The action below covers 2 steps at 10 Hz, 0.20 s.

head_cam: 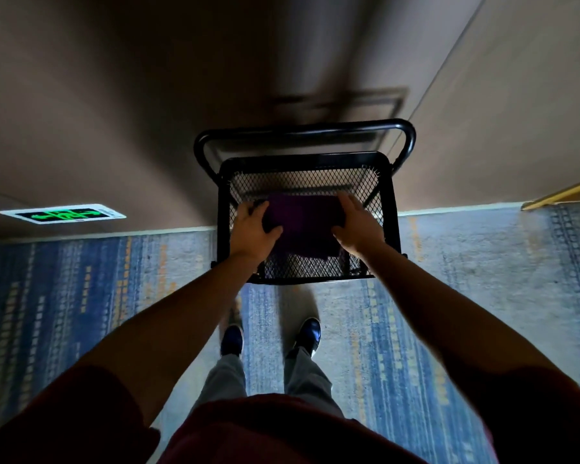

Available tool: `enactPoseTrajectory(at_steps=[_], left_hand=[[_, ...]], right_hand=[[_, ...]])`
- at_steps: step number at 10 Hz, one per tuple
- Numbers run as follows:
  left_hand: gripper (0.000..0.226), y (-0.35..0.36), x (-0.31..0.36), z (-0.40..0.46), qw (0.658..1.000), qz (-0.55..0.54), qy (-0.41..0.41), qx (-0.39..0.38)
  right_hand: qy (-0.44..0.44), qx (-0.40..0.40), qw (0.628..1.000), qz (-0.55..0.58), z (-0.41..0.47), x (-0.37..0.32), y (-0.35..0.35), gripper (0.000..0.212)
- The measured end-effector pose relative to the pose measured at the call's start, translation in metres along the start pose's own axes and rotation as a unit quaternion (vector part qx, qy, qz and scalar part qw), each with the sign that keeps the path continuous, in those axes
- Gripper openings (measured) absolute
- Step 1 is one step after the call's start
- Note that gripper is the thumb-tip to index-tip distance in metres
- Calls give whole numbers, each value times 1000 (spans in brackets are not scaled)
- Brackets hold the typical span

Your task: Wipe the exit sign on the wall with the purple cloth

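A dark purple cloth lies on the top mesh shelf of a black metal cart that stands against the wall. My left hand grips the cloth's left edge, thumb over the top. My right hand holds its right edge. The exit sign, a white-framed plate with glowing green figures, is mounted low on the wall at the far left, just above the skirting, well away from both hands.
The brown wall fills the upper view, with a corner seam at the right. Blue and grey patterned carpet covers the floor. My two dark shoes stand just behind the cart. A yellow edge shows at the far right.
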<state>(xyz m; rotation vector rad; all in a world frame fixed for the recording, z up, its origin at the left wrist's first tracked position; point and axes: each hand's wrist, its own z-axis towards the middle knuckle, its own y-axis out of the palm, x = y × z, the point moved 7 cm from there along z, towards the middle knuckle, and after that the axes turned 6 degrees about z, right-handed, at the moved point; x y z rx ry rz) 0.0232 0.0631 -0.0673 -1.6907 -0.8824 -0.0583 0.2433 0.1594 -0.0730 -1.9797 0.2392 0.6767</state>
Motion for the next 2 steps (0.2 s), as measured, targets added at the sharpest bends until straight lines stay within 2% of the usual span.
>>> enactPoseTrajectory(at_steps=[1, 2], left_hand=[[66, -32, 3, -9, 997, 14, 57, 52], [50, -72, 19, -13, 987, 14, 122, 100]], right_hand=[[-2, 33, 999, 7, -14, -10, -22, 88], [-22, 92, 995, 11, -33, -36, -58, 85]])
